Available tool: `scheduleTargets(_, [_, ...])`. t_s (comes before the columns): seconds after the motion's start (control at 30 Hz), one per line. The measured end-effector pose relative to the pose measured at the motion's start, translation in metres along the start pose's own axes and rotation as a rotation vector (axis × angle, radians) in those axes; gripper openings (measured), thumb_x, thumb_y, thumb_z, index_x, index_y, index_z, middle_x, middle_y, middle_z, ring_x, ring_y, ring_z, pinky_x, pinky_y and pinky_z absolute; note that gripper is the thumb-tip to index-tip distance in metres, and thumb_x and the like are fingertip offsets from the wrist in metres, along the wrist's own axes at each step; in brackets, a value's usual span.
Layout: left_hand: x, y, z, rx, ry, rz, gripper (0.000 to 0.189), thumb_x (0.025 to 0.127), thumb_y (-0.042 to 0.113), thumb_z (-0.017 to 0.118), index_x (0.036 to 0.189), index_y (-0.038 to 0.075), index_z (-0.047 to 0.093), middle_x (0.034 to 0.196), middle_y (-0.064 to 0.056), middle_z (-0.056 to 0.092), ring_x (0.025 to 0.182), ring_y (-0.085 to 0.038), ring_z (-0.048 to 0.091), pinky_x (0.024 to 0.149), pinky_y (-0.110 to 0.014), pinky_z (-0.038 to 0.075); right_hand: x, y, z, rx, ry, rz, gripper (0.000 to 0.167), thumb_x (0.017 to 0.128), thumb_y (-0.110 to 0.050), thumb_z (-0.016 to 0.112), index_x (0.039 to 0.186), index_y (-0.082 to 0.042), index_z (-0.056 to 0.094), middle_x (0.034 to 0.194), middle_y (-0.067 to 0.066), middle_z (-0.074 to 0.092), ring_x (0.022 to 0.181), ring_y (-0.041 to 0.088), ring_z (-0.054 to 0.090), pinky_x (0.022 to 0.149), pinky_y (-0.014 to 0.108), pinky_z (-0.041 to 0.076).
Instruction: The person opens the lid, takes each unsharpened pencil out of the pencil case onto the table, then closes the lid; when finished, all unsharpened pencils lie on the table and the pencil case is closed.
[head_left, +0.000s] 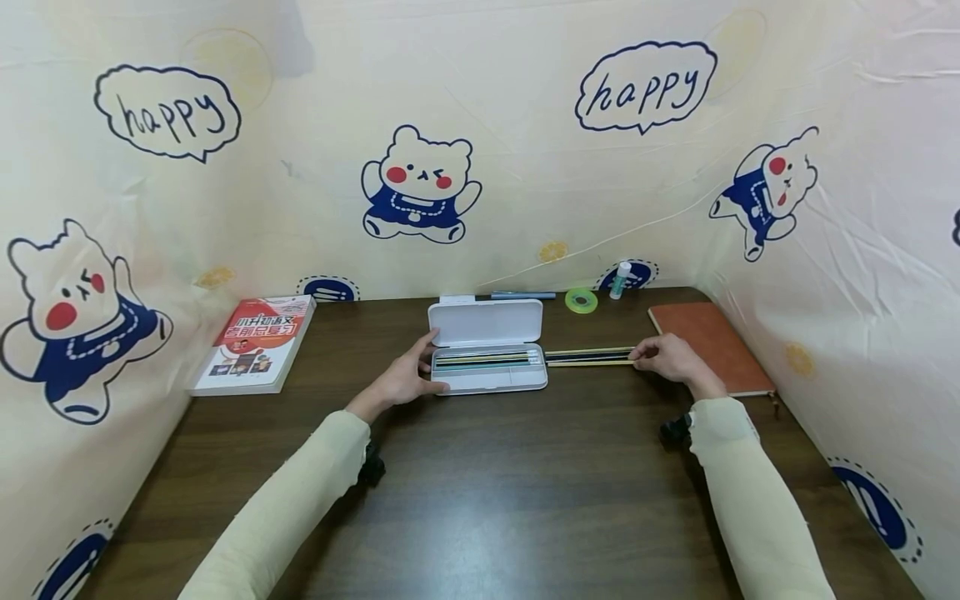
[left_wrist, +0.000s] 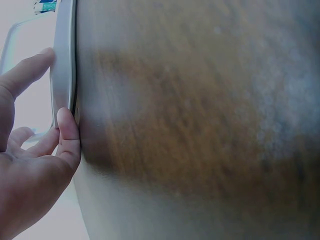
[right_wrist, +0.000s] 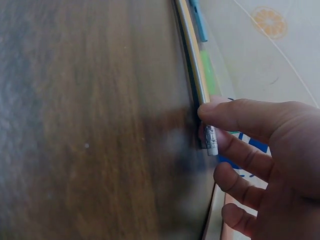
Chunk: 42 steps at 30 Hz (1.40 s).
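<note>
A white pencil case (head_left: 491, 381) lies on the table with its lid (head_left: 486, 323) raised at the back. Several pencils (head_left: 480, 361) lie in its rear compartment. At the case's left end my left hand (head_left: 401, 379) grips it, thumb at the front corner; in the left wrist view fingers rest along its side wall (left_wrist: 63, 65). Right of the case, my right hand (head_left: 667, 358) pinches yellow and black pencils (head_left: 588, 363) by their ends. The right wrist view shows a white eraser tip (right_wrist: 212, 151) sticking out past the thumb; how many pencils are held I cannot tell.
A red and white book (head_left: 251, 350) lies at the left, a brown notebook (head_left: 712, 346) at the right. Along the back are a blue pen (head_left: 522, 295), a green tape roll (head_left: 581, 301) and a glue stick (head_left: 620, 281). Patterned cloth walls (head_left: 525, 167) enclose the table.
</note>
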<state>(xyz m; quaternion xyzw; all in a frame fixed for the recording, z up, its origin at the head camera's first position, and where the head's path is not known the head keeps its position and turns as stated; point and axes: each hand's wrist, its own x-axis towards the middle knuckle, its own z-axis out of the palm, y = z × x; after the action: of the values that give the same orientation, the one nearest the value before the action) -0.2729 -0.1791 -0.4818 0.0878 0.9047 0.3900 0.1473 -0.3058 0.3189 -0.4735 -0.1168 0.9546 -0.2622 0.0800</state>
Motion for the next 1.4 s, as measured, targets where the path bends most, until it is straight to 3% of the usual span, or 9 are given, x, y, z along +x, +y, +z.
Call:
scheduleTargets(0.2, [0.000,0.000,0.000,-0.006,0.006,0.004,0.107,0.084,0.026,0.081,0.161,0.029,0.007,0.158,-0.010,0.039,0.121,-0.028,0.050,0.103,-0.045,0.043,0.002,0.000,0.004,-0.006,0.013,0.007,0.008,0.091,-0.010,0.070,0.095,-0.009,0.077,0.097,0.010,0.076,0.095,0.026,0.064,0.090,0.049,0.048])
scheduleTargets(0.47, [-0.001,0.000,0.000,-0.003,0.004,0.005,0.107,0.085,0.026,0.081,0.162,0.029,0.007,0.159,-0.011,0.038,0.122,-0.028,0.050,0.103,-0.046,0.042,0.003,-0.004,0.004,0.008,0.021,0.006,0.012,0.091,-0.014,0.071,0.101,-0.009,0.077,0.102,0.010,0.076,0.099,0.027,0.064,0.091,0.047,0.046])
scheduleTargets(0.73, [-0.001,-0.001,0.000,-0.006,0.003,0.004,0.107,0.084,0.027,0.081,0.162,0.029,0.007,0.159,-0.010,0.038,0.122,-0.028,0.050,0.103,-0.046,0.043,0.007,-0.025,0.005,0.083,-0.009,-0.025,0.021,0.095,-0.020,0.068,0.110,-0.007,0.073,0.104,0.010,0.073,0.093,0.023,0.059,0.083,0.036,0.047])
scheduleTargets(0.93, [-0.001,-0.001,0.001,-0.009,0.006,0.001,0.107,0.084,0.027,0.082,0.162,0.029,0.008,0.158,-0.011,0.038,0.122,-0.028,0.050,0.103,-0.046,0.042,0.013,-0.045,0.010,0.117,-0.037,-0.055,0.025,0.095,-0.023,0.067,0.114,-0.007,0.072,0.107,0.009,0.073,0.099,0.024,0.060,0.087,0.039,0.048])
scheduleTargets(1.17, [0.000,-0.002,0.002,-0.005,0.008,0.007,0.107,0.084,0.027,0.082,0.162,0.027,0.008,0.158,-0.011,0.039,0.121,-0.028,0.050,0.102,-0.045,0.042,0.023,-0.067,0.023,0.110,-0.044,-0.104,0.021,0.095,-0.021,0.068,0.112,-0.011,0.073,0.103,0.007,0.072,0.093,0.022,0.059,0.083,0.035,0.047])
scheduleTargets(1.4, [0.000,-0.001,0.001,-0.004,0.006,0.006,0.107,0.084,0.027,0.082,0.162,0.028,0.008,0.158,-0.011,0.039,0.121,-0.028,0.050,0.103,-0.046,0.043,0.032,-0.092,0.035,0.135,-0.074,-0.145,0.023,0.095,-0.020,0.067,0.114,-0.008,0.072,0.104,0.006,0.072,0.094,0.023,0.060,0.086,0.039,0.049])
